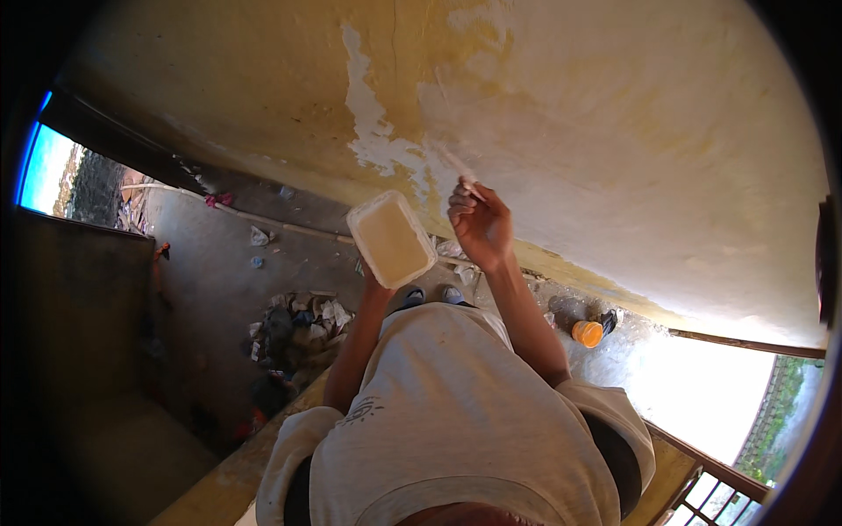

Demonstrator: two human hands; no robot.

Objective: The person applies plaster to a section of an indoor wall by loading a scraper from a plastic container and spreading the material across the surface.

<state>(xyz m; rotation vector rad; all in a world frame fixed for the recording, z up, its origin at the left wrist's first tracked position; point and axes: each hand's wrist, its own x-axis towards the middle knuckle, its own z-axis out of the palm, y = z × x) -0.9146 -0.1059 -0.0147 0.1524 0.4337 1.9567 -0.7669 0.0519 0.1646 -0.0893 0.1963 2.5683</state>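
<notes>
My left hand is closed on a pale rectangular tub, most of its fingers hidden underneath. Cloudy beige liquid fills part of the tub. To the right, my right hand pinches a slim, pale brush-like tool whose exact kind I cannot make out. The tool points up at the wall; whether its tip touches is unclear. Around it the wall is patchy, with yellow-brown paint, a jagged whitish patch and a smoother pale area at right.
A long pole lies along the floor near the wall base. A heap of rubbish lies at left, and an orange container stands at right. Bright openings break the walls on both sides. My feet show below the tub.
</notes>
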